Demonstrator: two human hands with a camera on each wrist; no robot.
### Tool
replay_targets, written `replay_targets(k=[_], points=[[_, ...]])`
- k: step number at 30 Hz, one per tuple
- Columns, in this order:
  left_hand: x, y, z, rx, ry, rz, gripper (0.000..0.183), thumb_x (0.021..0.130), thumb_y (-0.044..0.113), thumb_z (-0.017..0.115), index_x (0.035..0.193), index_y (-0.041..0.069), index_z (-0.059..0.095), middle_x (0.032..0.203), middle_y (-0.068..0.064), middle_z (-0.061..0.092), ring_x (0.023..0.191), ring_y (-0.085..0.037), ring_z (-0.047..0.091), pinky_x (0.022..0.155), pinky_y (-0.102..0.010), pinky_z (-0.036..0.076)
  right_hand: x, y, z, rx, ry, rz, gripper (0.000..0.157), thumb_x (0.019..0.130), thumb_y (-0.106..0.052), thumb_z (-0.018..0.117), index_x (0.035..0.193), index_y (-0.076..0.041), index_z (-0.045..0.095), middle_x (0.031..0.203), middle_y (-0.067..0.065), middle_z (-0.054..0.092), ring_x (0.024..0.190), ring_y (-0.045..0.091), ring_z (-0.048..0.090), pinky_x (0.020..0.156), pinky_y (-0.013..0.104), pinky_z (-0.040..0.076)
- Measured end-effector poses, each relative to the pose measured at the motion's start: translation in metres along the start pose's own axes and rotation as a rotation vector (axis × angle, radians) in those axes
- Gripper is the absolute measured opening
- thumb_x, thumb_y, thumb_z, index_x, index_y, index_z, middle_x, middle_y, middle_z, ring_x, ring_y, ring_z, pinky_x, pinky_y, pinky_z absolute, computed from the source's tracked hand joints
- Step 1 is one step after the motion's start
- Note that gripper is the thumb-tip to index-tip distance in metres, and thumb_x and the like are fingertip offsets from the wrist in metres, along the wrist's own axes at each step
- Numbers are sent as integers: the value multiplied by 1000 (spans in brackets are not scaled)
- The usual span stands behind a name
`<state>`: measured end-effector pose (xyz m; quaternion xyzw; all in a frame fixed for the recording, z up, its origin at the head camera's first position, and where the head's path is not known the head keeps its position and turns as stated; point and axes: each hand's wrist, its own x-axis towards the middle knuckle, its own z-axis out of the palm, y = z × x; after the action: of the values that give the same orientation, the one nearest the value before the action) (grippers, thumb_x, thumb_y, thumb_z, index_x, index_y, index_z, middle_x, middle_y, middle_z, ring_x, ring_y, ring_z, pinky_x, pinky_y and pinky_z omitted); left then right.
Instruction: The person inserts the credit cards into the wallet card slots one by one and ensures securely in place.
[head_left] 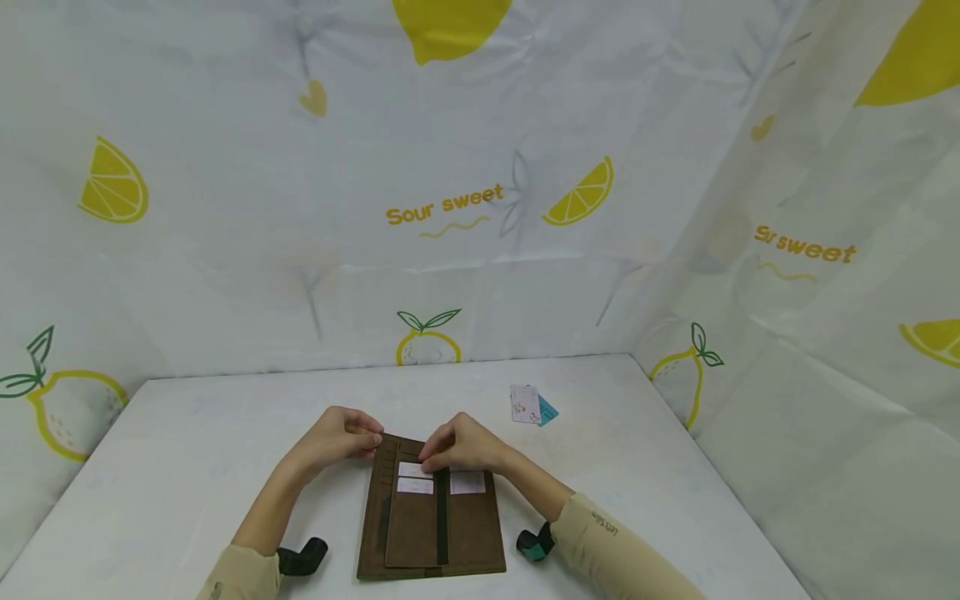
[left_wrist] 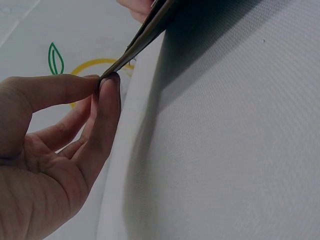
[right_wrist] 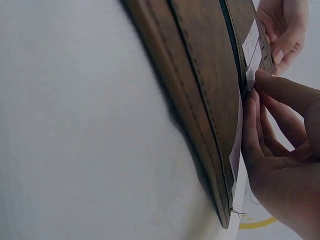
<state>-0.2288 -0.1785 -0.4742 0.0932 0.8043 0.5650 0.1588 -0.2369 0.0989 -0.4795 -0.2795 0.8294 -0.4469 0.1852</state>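
Note:
A brown long wallet (head_left: 411,529) lies opened out in front of me, with a dark strip down its inner panel. My left hand (head_left: 337,437) pinches its far left corner between thumb and fingers, and the left wrist view shows that thin brown edge (left_wrist: 131,51) between the fingertips. Over the far part of the panel, my right hand (head_left: 467,443) pinches the edge of a pale card (right_wrist: 254,67) in the left-hand slots. Just below it sits another pale card (head_left: 415,485). Right of the strip, a third pale card (head_left: 468,482) shows in a slot.
Beyond the wallet to the right, a pale patterned card (head_left: 524,403) overlaps a teal card (head_left: 548,410) on the white table (head_left: 600,475). A lemon-printed white sheet (head_left: 480,275) hangs behind and at the right. Black straps (head_left: 303,557) are on both wrists.

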Motion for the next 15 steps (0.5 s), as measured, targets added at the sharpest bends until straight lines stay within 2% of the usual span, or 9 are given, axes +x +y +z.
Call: replay_targets(k=[8,15], points=[[0,0,0,4,5,-11,20,99,5,74,113,-9,72,91,-7,77,80,-12,73,74,-26,65,-1,0,-6,34,21,13,13,92,-9,86,103,-3,86,102,13,85,83,0,73,78,16,58],[-1,1,0,11,5,-5,21,99,6,74,114,-8,72,93,-8,77,80,-13,73,75,-29,66,-4,3,-23,45,75,4,16,96,-9,82,109,0,83,109,17,84,91,7,78,85,21,63]])
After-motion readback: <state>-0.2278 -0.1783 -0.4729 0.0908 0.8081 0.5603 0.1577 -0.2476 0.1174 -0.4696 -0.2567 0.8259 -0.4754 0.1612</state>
